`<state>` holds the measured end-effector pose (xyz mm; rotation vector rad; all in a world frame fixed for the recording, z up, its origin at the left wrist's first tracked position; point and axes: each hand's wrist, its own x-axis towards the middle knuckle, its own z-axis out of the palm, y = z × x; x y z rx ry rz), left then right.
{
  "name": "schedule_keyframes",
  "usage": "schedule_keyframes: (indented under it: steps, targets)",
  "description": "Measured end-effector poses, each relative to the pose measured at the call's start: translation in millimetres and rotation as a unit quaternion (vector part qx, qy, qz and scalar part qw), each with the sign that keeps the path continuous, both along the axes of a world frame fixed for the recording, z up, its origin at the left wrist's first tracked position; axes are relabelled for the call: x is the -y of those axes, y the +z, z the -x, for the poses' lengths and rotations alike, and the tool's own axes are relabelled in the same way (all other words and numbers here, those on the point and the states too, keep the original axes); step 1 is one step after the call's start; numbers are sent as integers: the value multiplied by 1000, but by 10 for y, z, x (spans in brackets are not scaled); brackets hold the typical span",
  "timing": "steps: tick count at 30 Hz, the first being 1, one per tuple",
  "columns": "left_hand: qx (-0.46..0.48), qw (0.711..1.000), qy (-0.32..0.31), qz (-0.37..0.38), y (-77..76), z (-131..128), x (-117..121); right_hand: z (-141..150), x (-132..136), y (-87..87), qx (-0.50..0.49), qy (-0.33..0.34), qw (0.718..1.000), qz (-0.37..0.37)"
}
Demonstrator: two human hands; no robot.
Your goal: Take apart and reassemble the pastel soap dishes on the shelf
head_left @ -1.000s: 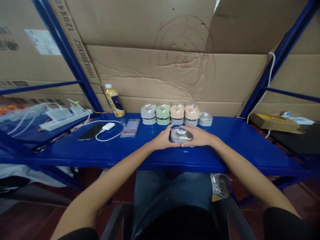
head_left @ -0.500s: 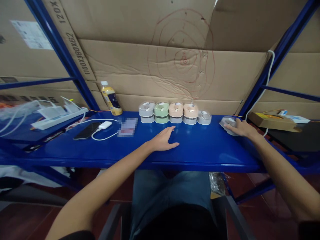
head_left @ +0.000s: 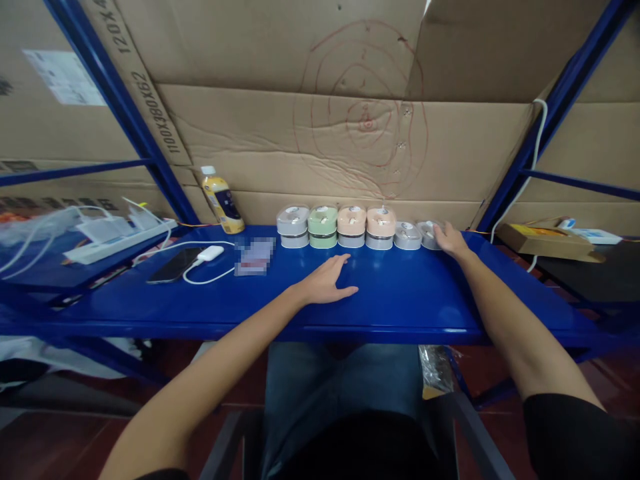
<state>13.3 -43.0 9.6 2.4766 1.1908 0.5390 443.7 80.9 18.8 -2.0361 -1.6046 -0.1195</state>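
My right hand [head_left: 453, 241] is at the right end of a row of small clear-lidded containers, its fingers against the side of a low grey container [head_left: 429, 235]. Immediately left of that one sits another single grey container [head_left: 407, 236]. Further left are two-high stacks: two peach containers [head_left: 381, 219] [head_left: 352, 219] on top of grey ones, a green container [head_left: 323, 220] over another green one, and a grey container [head_left: 293, 220] over grey. My left hand [head_left: 327, 280] rests on the blue shelf [head_left: 390, 300] in front of the row, fingers spread and holding nothing.
A yellow drink bottle [head_left: 223, 201] leans by the cardboard wall [head_left: 250, 153]. A phone [head_left: 175, 265], a white charger [head_left: 210, 253] with cable and a blurred card-like item [head_left: 256, 256] lie left. A power strip [head_left: 117, 243] and an open cardboard box [head_left: 550, 243] flank the shelf.
My right hand carried a grey container from between both hands out to the far right, then left against the end of the row. My left hand let go and stayed open on the shelf.
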Motion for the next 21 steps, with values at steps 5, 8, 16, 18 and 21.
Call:
schedule_keyframes:
  steps: [5, 8, 16, 18, 21]
  targets:
    - [2, 1000, 4, 11, 10, 2, 3, 305, 215, 136, 104, 57, 991, -60]
    - [-1, 1000, 2, 2, 11, 1, 8, 606, 322, 145, 209, 198, 957, -20]
    - [-14, 1000, 0, -4, 1, -7, -1, 928, 1021, 165, 257, 226, 939, 34]
    - [-9, 1000, 0, -9, -12, -10, -14, 930, 1247, 198, 245, 210, 946, 15]
    - [1, 1000, -4, -18, -25, -17, -20, 957, 1440, 201, 215, 153, 965, 2]
